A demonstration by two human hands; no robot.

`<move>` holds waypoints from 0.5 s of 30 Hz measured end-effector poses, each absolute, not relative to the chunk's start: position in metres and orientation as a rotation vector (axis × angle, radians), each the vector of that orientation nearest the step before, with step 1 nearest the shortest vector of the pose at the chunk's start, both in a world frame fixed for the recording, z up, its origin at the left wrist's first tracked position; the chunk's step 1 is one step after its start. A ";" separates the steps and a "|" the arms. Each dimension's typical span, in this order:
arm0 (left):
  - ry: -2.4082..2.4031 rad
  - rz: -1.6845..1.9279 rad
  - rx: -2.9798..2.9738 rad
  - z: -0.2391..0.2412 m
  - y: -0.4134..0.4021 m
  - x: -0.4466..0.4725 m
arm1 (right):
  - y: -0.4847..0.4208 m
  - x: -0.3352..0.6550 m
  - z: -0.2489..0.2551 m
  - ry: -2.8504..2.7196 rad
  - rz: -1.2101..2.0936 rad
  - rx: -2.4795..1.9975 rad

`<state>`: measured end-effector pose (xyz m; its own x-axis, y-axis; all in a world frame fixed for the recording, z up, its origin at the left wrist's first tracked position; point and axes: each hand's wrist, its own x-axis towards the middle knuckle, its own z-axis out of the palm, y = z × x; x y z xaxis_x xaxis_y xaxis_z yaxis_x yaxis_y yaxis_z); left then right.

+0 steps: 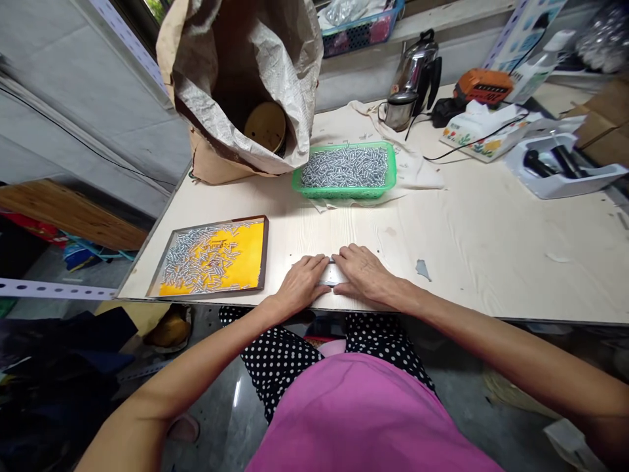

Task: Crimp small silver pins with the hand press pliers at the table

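Observation:
Near the table's front edge, my left hand (302, 280) and my right hand (362, 270) grip a small flat silver-white plate (333, 275) from its two ends. Fingers lie along its far side and thumbs along the near side, so only its middle shows. To the left lies a shallow tray (266, 252) with a yellow sheet (249, 252) inside and many small metal pins (196, 259) scattered over it. Beyond my hands stands a green plastic basket (344, 193) heaped with similar metal pins (346, 167).
A big open paper-lined sack (216, 154) stands at the back left, a round tin inside. Behind on the right are a metal kettle (415, 62), a metal cup (399, 111), a tissue pack (484, 134) and a white tray (550, 187). A grey scrap (422, 269) lies right of my hands.

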<state>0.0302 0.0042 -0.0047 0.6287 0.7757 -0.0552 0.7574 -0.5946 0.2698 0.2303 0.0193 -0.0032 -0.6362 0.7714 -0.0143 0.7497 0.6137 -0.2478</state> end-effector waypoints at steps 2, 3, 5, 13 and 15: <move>1.185 0.007 2.595 -0.005 0.012 0.032 | 0.017 0.236 -0.006 -2.731 0.405 -1.275; 1.173 -0.037 2.599 -0.004 0.014 0.032 | 0.015 0.239 -0.008 -2.726 0.421 -1.278; 1.181 -0.089 2.600 -0.002 0.017 0.032 | 0.012 0.242 -0.012 -2.709 0.420 -1.318; 1.142 -0.137 2.602 0.006 0.025 0.043 | 0.007 0.237 -0.011 -2.680 0.375 -1.416; 1.140 -0.125 2.579 0.007 0.026 0.044 | 0.005 0.237 -0.010 -2.683 0.364 -1.408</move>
<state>0.0437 0.0260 0.0065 0.6782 0.7056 -0.2054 0.7333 -0.6315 0.2521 0.2368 0.0045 -0.0103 -0.5710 0.8204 -0.0308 0.7988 0.5466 -0.2512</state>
